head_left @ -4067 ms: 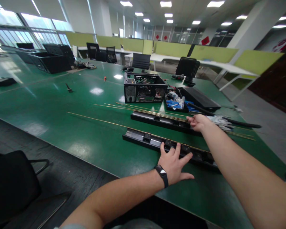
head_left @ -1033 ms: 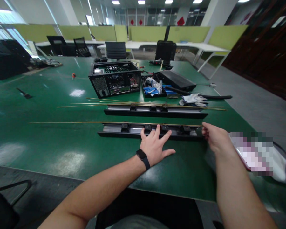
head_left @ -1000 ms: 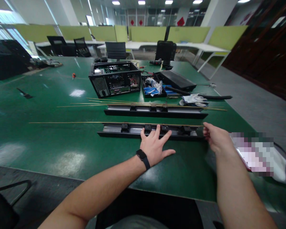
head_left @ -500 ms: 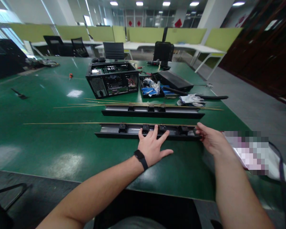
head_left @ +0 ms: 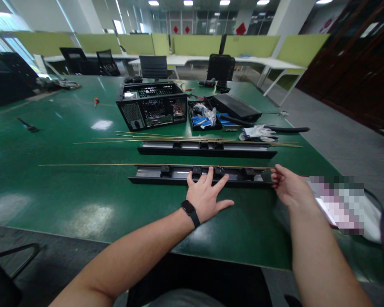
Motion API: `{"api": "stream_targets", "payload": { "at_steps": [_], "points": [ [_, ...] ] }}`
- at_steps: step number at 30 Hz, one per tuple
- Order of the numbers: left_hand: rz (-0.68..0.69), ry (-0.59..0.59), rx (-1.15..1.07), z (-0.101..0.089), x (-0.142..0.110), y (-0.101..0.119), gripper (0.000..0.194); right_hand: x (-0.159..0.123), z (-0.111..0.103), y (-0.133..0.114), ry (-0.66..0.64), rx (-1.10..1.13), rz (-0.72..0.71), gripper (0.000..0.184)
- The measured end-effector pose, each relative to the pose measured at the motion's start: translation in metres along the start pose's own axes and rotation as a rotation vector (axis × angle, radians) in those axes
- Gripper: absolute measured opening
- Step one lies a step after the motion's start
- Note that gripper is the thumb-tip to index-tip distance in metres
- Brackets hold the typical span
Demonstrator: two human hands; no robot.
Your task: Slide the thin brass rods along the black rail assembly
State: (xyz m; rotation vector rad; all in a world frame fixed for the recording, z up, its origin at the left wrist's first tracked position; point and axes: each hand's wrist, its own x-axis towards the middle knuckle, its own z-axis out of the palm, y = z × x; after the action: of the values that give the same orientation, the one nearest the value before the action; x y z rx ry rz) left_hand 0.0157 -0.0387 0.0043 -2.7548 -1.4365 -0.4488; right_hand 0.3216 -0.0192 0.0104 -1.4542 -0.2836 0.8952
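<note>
My left hand [head_left: 205,196], with a black watch on its wrist, lies spread over the nearer black rail [head_left: 173,182], its fingertips at the small black blocks in the channel. A long thin brass-coloured rod [head_left: 89,165] runs along the far side of that rail and sticks out well past its left end. At the rail's right end, my right hand [head_left: 288,183] pinches the rod's tip between thumb and fingers. Beyond lies a second black rail [head_left: 205,153] with similar blocks, and several thin rods [head_left: 128,139] rest over it.
On the green table [head_left: 51,187] stand an open computer case [head_left: 156,111], a tray of blue-and-white gloves [head_left: 205,117] and a flat black box [head_left: 237,106]. Another glove [head_left: 259,134] lies nearby. A white package [head_left: 333,204], partly blurred, is beside my right forearm.
My right hand has moved slightly right, drawing the rod with it, so the rod's left end sits further right. My left hand keeps its place on the rail.
</note>
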Motion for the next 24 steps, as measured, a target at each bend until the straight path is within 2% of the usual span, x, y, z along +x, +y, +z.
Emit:
{"api": "stream_targets", "payload": {
  "at_steps": [4, 7, 9, 12, 14, 18, 24],
  "points": [
    [0.005, 0.004, -0.001, 0.000, -0.001, 0.000, 0.080, 0.003, -0.002, -0.003, 0.103, -0.012, -0.030, 0.030],
    [0.007, 0.003, -0.010, -0.001, -0.001, -0.001, 0.080, 0.005, -0.002, -0.003, 0.110, -0.007, -0.027, 0.031],
    [0.007, 0.005, -0.013, -0.001, -0.002, -0.001, 0.079, 0.004, -0.002, -0.001, 0.070, -0.011, -0.018, 0.032],
    [0.003, 0.009, -0.013, 0.000, -0.001, -0.001, 0.080, 0.002, -0.002, 0.005, -0.064, -0.068, -0.012, 0.026],
    [0.003, 0.014, -0.012, 0.001, -0.001, 0.000, 0.080, 0.001, -0.002, 0.010, -0.141, -0.121, -0.040, 0.031],
    [0.004, 0.014, -0.017, 0.001, -0.002, 0.000, 0.080, 0.004, -0.003, 0.013, -0.159, -0.159, -0.076, 0.043],
    [0.001, -0.005, -0.018, 0.001, -0.001, 0.000, 0.081, 0.008, -0.004, 0.009, -0.149, -0.153, 0.002, 0.041]
  ]
}}
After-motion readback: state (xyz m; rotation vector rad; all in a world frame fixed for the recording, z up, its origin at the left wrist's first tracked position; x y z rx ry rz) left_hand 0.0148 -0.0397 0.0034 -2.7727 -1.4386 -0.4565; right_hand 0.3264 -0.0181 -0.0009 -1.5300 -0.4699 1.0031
